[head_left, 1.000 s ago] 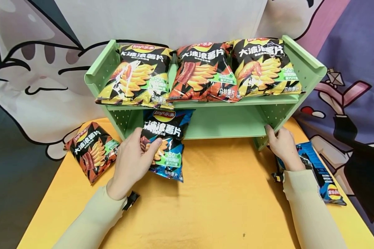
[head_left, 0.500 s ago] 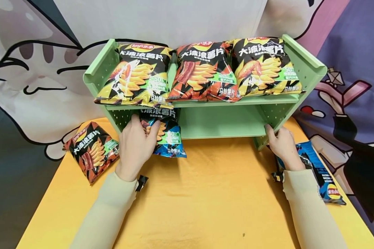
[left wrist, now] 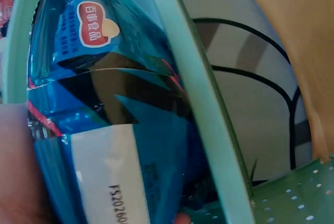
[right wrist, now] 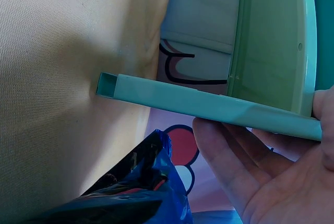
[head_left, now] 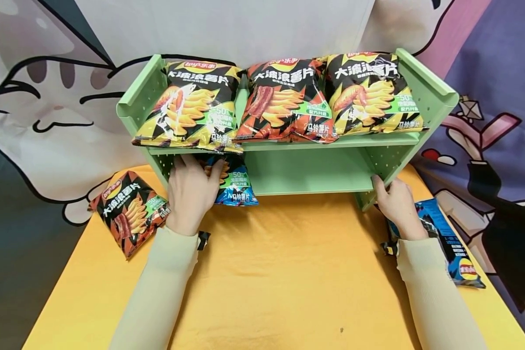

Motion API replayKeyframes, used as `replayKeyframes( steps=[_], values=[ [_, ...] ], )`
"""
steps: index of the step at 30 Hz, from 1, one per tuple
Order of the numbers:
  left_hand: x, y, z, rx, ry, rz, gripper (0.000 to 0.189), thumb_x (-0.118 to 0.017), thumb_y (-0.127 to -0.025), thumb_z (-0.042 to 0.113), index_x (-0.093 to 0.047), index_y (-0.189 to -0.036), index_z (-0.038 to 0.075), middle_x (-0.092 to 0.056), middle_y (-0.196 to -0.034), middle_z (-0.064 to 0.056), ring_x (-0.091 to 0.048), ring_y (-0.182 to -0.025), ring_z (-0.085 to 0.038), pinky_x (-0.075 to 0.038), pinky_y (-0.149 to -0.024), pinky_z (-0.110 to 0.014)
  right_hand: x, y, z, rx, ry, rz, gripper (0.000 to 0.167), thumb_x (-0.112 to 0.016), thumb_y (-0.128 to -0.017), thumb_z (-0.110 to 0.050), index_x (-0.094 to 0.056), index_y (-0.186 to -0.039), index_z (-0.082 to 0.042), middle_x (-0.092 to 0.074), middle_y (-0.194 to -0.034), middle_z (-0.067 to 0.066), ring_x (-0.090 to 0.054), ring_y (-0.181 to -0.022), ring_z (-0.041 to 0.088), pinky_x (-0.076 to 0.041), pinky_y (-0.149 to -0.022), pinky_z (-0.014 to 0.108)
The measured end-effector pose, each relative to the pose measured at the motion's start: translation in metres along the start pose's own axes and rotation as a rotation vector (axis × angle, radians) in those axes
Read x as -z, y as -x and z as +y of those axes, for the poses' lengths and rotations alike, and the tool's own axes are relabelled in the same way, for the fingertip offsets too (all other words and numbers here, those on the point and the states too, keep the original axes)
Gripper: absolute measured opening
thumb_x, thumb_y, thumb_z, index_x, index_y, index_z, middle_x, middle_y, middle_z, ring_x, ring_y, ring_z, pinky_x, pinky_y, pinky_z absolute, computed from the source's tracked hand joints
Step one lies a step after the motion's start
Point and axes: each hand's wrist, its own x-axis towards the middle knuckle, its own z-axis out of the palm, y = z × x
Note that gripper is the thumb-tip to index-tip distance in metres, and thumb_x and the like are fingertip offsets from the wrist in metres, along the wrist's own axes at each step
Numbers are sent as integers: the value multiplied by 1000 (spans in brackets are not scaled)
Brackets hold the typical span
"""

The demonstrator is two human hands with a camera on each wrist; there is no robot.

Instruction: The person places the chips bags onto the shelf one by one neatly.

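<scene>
My left hand (head_left: 192, 192) grips a blue chip bag (head_left: 239, 187) by its left side, under the upper tier at the left end of a green two-tier rack (head_left: 315, 171). The bag's top is hidden beneath that tier, and its lower end juts past the front edge. The left wrist view shows the back of the blue bag (left wrist: 112, 98) with its white date patch. My right hand (head_left: 395, 204) holds the rack's right side panel (right wrist: 209, 101) near the lower shelf, thumb on one face and fingers on the other.
Along the upper tier lie a yellow-black chip bag (head_left: 190, 107), a red-black bag (head_left: 284, 102) and another yellow-black bag (head_left: 372, 95). On the yellow tabletop (head_left: 280, 282) are a red-black bag (head_left: 131, 214) at left and a blue bag (head_left: 457, 253) at right, partly behind my right arm.
My left hand has moved up and inward, carrying the blue chip bag from in front of the rack to under the upper tier. The right hand stays on the side panel.
</scene>
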Motion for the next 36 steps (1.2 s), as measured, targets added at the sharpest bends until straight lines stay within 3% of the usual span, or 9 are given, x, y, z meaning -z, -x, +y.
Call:
replayKeyframes(
  steps=[6,13,18,24,26,30,36],
  values=[
    [-6,-2,-8,-36,-43,35,75,-63,-99,50,-51,-130,-18,-57,-105,-40,-60,-86,-58,-51,-75,-68,2,1,1,-15,1,-6,47,-43,-110,-35,-70,-114,3,-74,-94,28,-62,-69,35,-41,-57,33],
    [-10,-5,-12,-67,-101,8,79,-56,-103,49,-45,-136,-22,-54,-113,-46,-59,-96,-64,-51,-82,-70,0,-1,-1,-8,-8,-7,46,-43,-110,-35,-70,-115,2,-74,-93,28,-62,-68,36,-41,-57,34],
    [-10,-8,-14,-20,-118,-62,83,-52,-105,50,-38,-141,-24,-50,-120,-49,-56,-104,-66,-49,-90,-71,-3,-3,-2,2,-15,-9,47,-42,-110,-35,-70,-116,2,-73,-92,27,-60,-67,35,-40,-57,36],
    [-13,-12,-12,59,-106,-187,88,-42,-108,53,-27,-148,-24,-44,-130,-50,-52,-118,-65,-45,-101,-70,-1,0,0,3,-12,-10,45,-43,-110,-35,-68,-107,3,-70,-84,26,-49,-55,23,-34,-49,33],
    [-13,-13,-12,73,-99,-200,88,-42,-107,53,-28,-147,-23,-44,-130,-50,-51,-119,-65,-45,-101,-70,0,0,0,0,-15,-12,45,-43,-110,-35,-68,-106,2,-70,-83,25,-49,-54,21,-34,-49,33],
    [-13,-12,-11,69,-85,-197,86,-43,-107,52,-29,-147,-23,-45,-130,-49,-53,-115,-65,-46,-99,-71,1,1,0,-4,-22,-14,46,-42,-110,-36,-69,-106,2,-70,-81,24,-49,-53,20,-34,-48,32],
    [-9,-10,-10,29,-92,-134,82,-47,-107,47,-30,-147,-23,-47,-128,-49,-56,-106,-65,-49,-91,-72,1,0,-1,-2,-15,-8,47,-43,-110,-35,-70,-108,3,-72,-83,25,-52,-56,22,-37,-50,32]
  ],
)
